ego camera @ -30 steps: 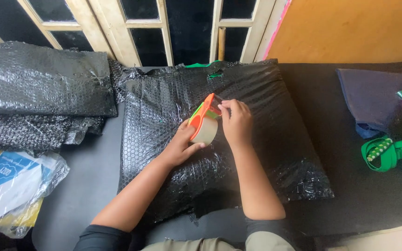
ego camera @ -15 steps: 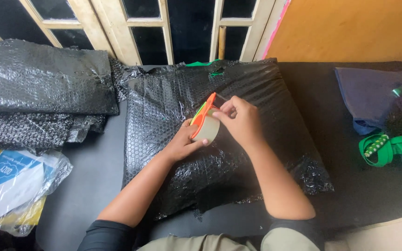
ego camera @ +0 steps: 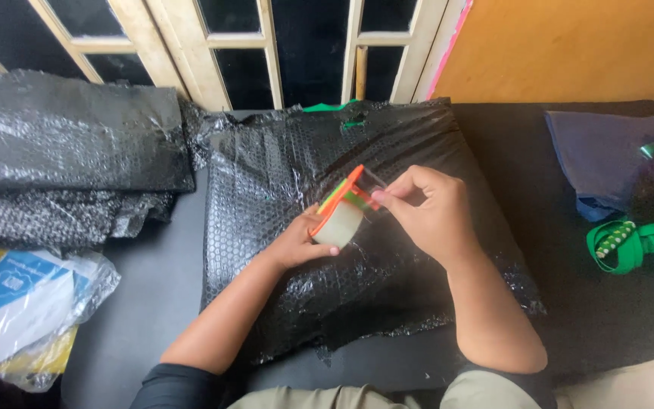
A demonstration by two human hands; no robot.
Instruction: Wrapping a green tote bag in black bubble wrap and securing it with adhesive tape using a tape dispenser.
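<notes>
The left hand point(ego camera: 297, 246) is closed around an orange tape dispenser point(ego camera: 338, 208) loaded with a roll of clear tape, thumb and fingers curled about the roll from below, holding it just above the middle of a black bubble-wrapped parcel point(ego camera: 281, 182) lying on a dark mat point(ego camera: 153, 295). The right hand point(ego camera: 429, 212) sits just beside it on the right, its fingertips point(ego camera: 381, 197) pinched together at the dispenser's upper edge, apparently on the loose tape end, though the clear film is hard to make out. Bare mat borders the parcel on both sides, with folded black bubble wrap point(ego camera: 70, 144) at far left, a plastic bag of papers point(ego camera: 32, 303) below it, and green straps point(ego camera: 637, 242) at right.
</notes>
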